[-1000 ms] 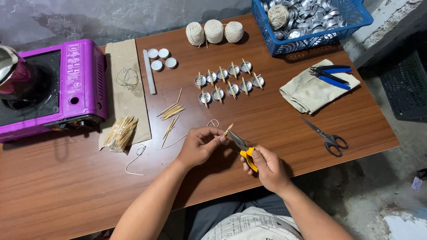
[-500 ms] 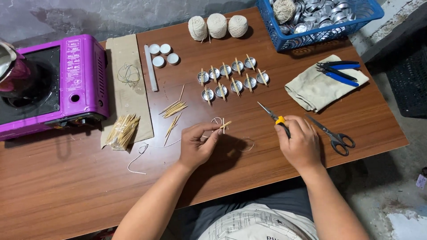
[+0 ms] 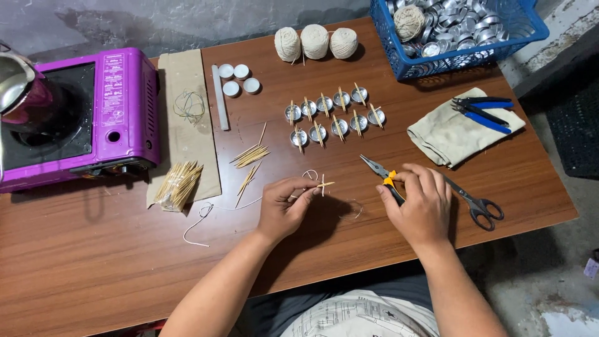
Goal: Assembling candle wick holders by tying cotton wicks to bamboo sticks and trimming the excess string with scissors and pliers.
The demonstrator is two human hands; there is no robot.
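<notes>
The left hand (image 3: pixel 284 209) pinches a small stick (image 3: pixel 323 185) with string near the worktop (image 3: pixel 93 268) centre. At three o'clock, the right hand (image 3: pixel 419 206) closes around yellow-handled pliers (image 3: pixel 382 173).

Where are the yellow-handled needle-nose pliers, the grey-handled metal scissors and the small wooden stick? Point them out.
yellow-handled needle-nose pliers (image 3: pixel 375 166), head view, on the metal nose.
grey-handled metal scissors (image 3: pixel 481 209), head view, on the handle loops.
small wooden stick (image 3: pixel 325 184), head view, on its free end beyond the left fingertips.
</notes>
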